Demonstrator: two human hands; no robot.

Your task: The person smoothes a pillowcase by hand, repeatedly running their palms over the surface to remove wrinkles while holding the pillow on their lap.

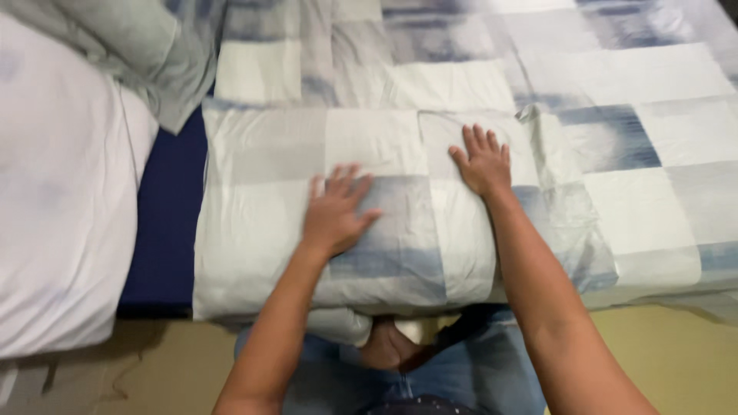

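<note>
Both palms are pressing flat, fingers spread and gripping nothing, left hand (pixel 332 211) and right hand (pixel 483 163) smoothing the folded checked quilt (pixel 400 223) lying at the bed's near edge beside the white pillow (pixel 61 200) — even, outward pressure looking wisest.

hands (pixel 407 192) on pillow (pixel 346 223), duvet (pixel 46 192) left

Head view, close, downward over bed (pixel 630 100)

Two hands (pixel 407 192), one checked pillow (pixel 254 230), one white pillow (pixel 54 200).
</note>
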